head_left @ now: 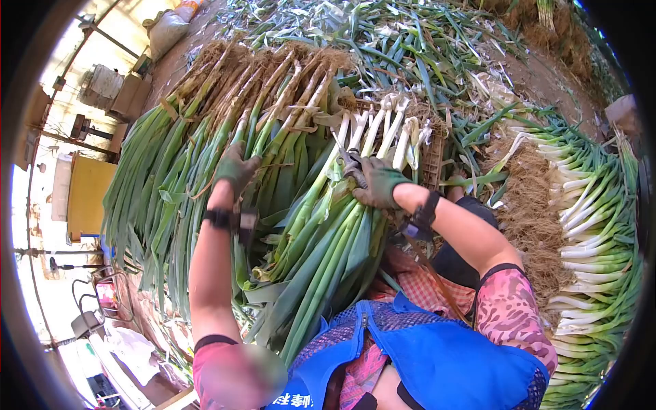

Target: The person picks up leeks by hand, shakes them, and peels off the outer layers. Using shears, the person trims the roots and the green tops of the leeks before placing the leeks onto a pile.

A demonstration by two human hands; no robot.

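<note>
And there, the left hand (236, 169), nearer, curled almost closed round a leek (241, 128) pointing roots-away, while the right hand (380, 183) clasped shears (352, 166).

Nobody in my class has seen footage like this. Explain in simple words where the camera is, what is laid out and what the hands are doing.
There is no robot here: these are a person's own hands, in gloves. The single picture comes from a camera on the person's head, looking forward and down, so the blue vest shows at the bottom. The curved edges come from the lens.

On the left is a thick pile of leafy green stalks with brown roots. At right lies a long row of stalks with white stems. Leaf scraps cover the ground beyond.

The left hand rests among the rooty stalks. The right hand holds what looks like scissors, over a bunch with pale ends.
</note>
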